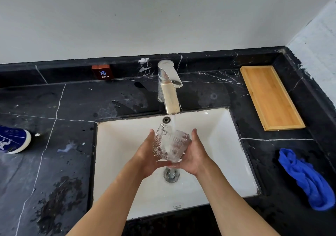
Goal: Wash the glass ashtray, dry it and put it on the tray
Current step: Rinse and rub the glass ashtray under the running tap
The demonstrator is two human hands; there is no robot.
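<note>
- Head view puts your two hands over the white sink (118, 163); between them sits the glass ashtray (170, 143), tilted, right under the tap's stream (174, 122)
- Your left hand (148, 155) cups the ashtray from 9 o'clock, fingers curved round its ribbed side; your right hand (193, 155) holds it from 3 o'clock, fingers curled beneath and thumb up along the edge
- Water from the chrome tap (168, 88) at 12 o'clock hits the glass and runs off toward the drain (171, 175) just below your hands
- At 2 o'clock the wooden tray (271, 97) lies on the dark marble counter (63, 108), well apart from the ashtray
- At 4 o'clock a crumpled blue cloth (307, 178) lies on the counter beside the sink
- At 11 o'clock a small red block marked COLD (102, 72) leans against the back ledge; at 9 o'clock a blue and white object (12, 139) is cut off by the frame edge; you cannot tell what it is
</note>
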